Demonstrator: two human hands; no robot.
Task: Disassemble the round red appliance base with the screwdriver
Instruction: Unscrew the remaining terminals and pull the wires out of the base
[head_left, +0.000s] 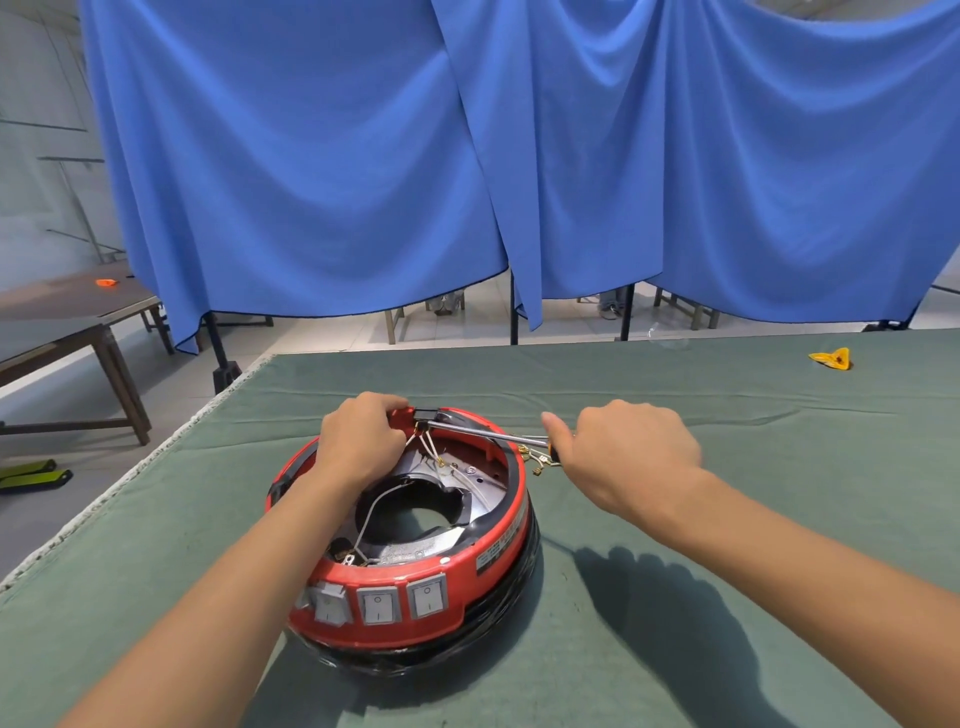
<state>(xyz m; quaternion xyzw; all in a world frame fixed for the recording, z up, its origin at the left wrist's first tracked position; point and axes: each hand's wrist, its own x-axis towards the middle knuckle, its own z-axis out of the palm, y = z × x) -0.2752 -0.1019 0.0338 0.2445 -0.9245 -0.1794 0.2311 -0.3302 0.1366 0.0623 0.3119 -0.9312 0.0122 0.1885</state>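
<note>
The round red appliance base (447, 587) sits open on the green table cloth, showing a metal plate and white wires inside; several grey rocker switches line its near side. My left hand (361, 439) grips the far rim beside a small black part (427, 414). My right hand (623, 452) holds the screwdriver's handle, and its metal shaft (483, 433) lies across the rim with the tip at that black part. Loose wire terminals (540, 462) hang over the right rim.
The green-covered table (727, 519) stretches right and far; its left edge runs diagonally. A yellow scrap (832, 358) lies at the far right. Blue curtains (519, 156) hang behind the table. Dark wooden tables (62, 332) stand to the left.
</note>
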